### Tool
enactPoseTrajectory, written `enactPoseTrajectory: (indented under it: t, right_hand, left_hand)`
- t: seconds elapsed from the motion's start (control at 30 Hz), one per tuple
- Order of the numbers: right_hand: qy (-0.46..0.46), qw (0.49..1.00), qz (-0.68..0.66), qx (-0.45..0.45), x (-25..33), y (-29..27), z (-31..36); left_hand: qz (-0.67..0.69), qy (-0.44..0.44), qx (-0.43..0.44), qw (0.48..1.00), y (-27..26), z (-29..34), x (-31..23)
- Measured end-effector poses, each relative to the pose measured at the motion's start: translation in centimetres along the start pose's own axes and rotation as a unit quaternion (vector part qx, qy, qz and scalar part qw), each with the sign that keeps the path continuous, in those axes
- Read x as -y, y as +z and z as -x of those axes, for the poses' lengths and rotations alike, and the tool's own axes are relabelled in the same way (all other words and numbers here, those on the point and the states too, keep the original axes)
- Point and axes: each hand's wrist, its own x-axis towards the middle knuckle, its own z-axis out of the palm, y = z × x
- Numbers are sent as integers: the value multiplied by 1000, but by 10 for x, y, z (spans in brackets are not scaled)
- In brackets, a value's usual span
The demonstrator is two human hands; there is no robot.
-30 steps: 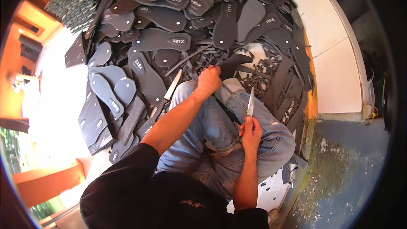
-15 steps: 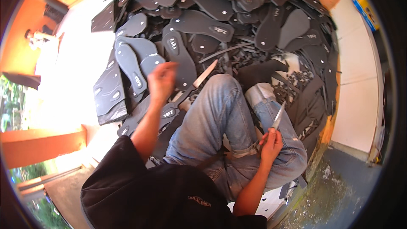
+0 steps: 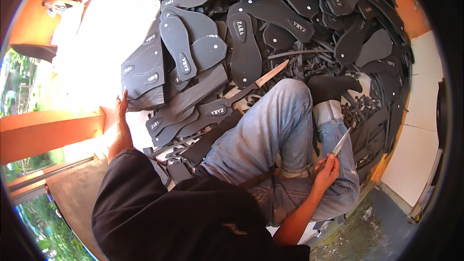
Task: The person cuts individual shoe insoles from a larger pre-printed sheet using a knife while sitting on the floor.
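My right hand (image 3: 326, 173) is closed round the handle of a knife (image 3: 342, 143), its pale blade pointing up and away over my bent right leg. Far to the left, my left hand (image 3: 123, 121) reaches out with fingers stretched, beside the near left edge of a stack of dark foam sheets (image 3: 140, 75) marked with sole shapes. It seems to hold nothing; whether it touches the stack, I cannot tell. Cut grey shoe insoles (image 3: 177, 48) lie right of the stack. A creased dark foam piece (image 3: 200, 89) rests across the pile in front of it.
A second knife (image 3: 258, 82) with a dark handle lies beside my left knee. Many insoles (image 3: 278, 17) heap up at the back, with thin foam offcuts (image 3: 309, 63) before them. An orange ledge (image 3: 53, 133) stands left, white tiles (image 3: 419, 150) right.
My left hand has swung left, from above the insoles to beside the sheet stack. The view has shifted left. The knife stays in my right hand. The creased foam piece now shows uncovered.
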Motion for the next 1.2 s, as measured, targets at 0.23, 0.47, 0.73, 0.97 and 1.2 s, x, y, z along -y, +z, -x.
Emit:
enactPoseTrajectory:
  t: [0.23, 0.47, 0.73, 0.97, 1.2]
  right_hand:
    - [-7, 1000, 29, 9, 4, 4, 3]
    - [-2, 999, 44, 12, 1, 7, 1]
    - [18, 1000, 22, -1, -4, 2, -1]
    - [46, 999, -17, 2, -5, 0, 1]
    - [37, 999, 25, -32, -10, -5, 5]
  left_hand:
    - [69, -5, 76, 995, -19, -5, -45]
    - [46, -29, 87, 995, -2, -11, -44]
    - [37, -93, 153, 983, -8, -1, -84]
    - [302, -86, 283, 906, -49, 52, -116]
    - [730, 36, 302, 611, -112, 246, -220]
